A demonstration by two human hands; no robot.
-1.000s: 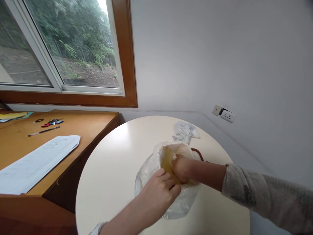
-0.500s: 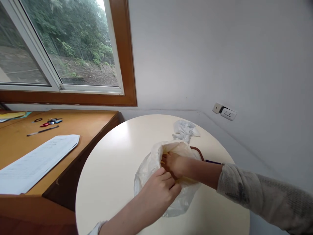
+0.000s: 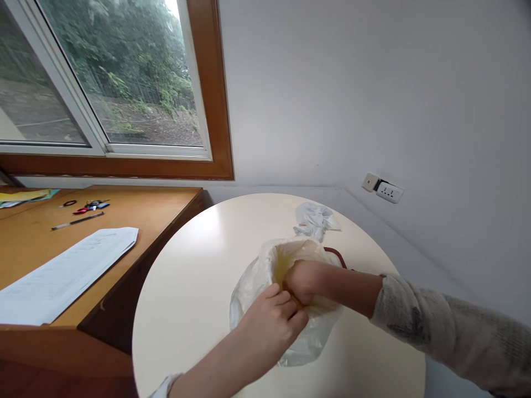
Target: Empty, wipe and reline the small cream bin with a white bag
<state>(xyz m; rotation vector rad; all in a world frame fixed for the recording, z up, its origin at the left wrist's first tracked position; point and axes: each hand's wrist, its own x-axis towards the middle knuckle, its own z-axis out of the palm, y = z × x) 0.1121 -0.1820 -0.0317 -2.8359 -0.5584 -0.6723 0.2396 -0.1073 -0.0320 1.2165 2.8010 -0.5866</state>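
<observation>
A whitish, translucent plastic bag [image 3: 253,284] stands on the round table, its mouth open and its rim folded outward. The inside looks yellowish, and a brown curved handle [image 3: 337,255] shows behind its right side. At the near rim, my left hand [image 3: 276,318] is closed, its fingers pinching the edge of the bag. My right hand [image 3: 305,279] reaches down into the bag from the right. Its fingers are hidden inside, so what they hold or touch cannot be seen.
Behind the bag lies a crumpled white plastic bag [image 3: 316,220] on the cream round table [image 3: 186,265]. To the left, a wooden desk [image 3: 166,202] bears papers [image 3: 83,271], a pen [image 3: 78,221] and keys [image 3: 91,207]. A wall socket [image 3: 390,192] is at the right.
My right hand has turned and gone deeper at the near side of the bag; its fingers, partly visible before, are now out of sight. My left hand keeps its grip on the rim.
</observation>
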